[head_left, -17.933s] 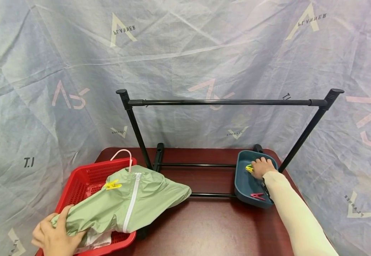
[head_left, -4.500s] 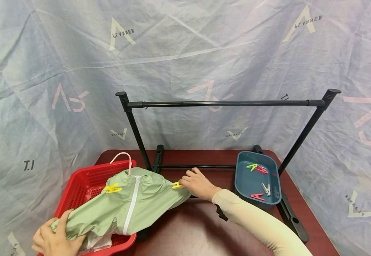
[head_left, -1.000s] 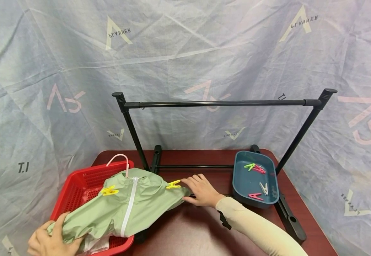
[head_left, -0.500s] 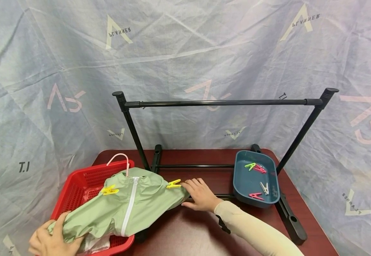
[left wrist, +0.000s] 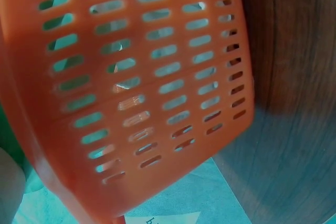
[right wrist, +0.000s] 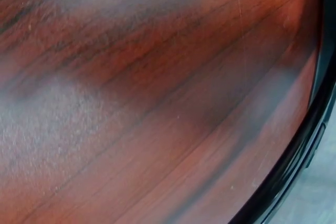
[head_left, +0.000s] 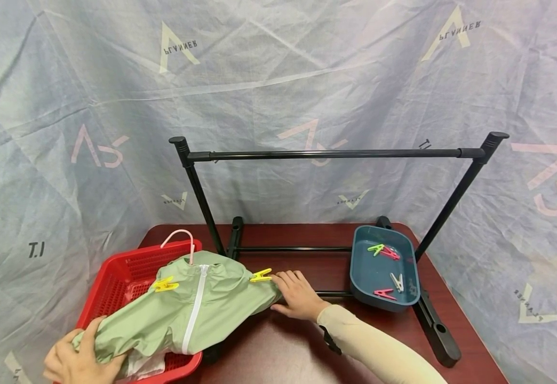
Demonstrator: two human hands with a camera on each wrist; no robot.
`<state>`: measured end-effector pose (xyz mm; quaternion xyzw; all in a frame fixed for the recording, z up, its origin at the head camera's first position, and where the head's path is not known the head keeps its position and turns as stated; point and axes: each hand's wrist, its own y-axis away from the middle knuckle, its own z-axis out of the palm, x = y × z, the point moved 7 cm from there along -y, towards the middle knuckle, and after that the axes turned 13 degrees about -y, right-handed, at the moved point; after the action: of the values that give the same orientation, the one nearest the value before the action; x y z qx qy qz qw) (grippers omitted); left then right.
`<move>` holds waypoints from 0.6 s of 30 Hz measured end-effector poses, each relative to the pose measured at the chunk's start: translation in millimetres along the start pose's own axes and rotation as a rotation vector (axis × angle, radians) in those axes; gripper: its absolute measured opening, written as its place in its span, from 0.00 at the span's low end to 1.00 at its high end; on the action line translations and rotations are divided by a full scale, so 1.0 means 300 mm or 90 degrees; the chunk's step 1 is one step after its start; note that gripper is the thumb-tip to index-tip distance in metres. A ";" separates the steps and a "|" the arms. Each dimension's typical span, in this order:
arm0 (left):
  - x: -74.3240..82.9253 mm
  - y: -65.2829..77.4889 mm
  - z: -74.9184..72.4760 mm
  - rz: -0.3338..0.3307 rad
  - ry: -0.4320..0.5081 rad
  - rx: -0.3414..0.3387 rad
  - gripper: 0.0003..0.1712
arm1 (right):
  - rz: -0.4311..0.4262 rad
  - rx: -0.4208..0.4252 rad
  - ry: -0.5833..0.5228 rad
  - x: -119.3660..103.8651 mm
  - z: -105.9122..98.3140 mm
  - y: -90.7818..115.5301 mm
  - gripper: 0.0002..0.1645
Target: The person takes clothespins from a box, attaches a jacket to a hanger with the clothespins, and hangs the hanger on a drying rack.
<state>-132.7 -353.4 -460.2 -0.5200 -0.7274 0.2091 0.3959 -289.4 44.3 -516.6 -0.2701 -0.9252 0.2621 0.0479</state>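
A light green jacket (head_left: 232,298) with a white zipper lies spread over a red basket, a pink hanger (head_left: 192,246) sticking out of its collar. Yellow clothespins sit at both shoulders, one on the left (head_left: 165,284) and one on the right (head_left: 261,275). My left hand (head_left: 79,354) grips the end of the left sleeve at the basket's near left side. At the other sleeve's end, my right hand (head_left: 299,296) holds the fabric with fingers on top and thumb below, just beside the right clothespin. Neither hand's grip shows in the wrist views.
The red basket (left wrist: 131,103), holding white cloth, stands on the left of the dark red table (head_left: 278,346). A black rack (head_left: 336,154) spans the table behind. On the right, a blue basin (head_left: 367,266) contains green, pink and white clothespins.
Earlier my right hand was in the basin at a yellow clothespin, later at the jacket's right shoulder. That clothespin now sits there, released, and the hand is on the sleeve end. The left hand stays.
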 end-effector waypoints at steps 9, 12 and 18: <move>0.005 0.000 -0.004 0.000 0.000 0.016 0.59 | 0.014 0.000 0.002 -0.005 0.010 -0.004 0.46; 0.002 0.004 -0.005 0.004 -0.002 0.048 0.57 | 0.016 -0.003 -0.001 -0.004 0.013 -0.006 0.46; -0.009 0.010 0.002 -0.003 -0.009 0.083 0.56 | 0.007 0.008 0.009 -0.007 0.010 -0.008 0.47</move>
<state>-131.0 -354.8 -463.5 -0.4903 -0.7162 0.2586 0.4240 -289.3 40.0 -517.8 -0.2765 -0.9218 0.2660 0.0548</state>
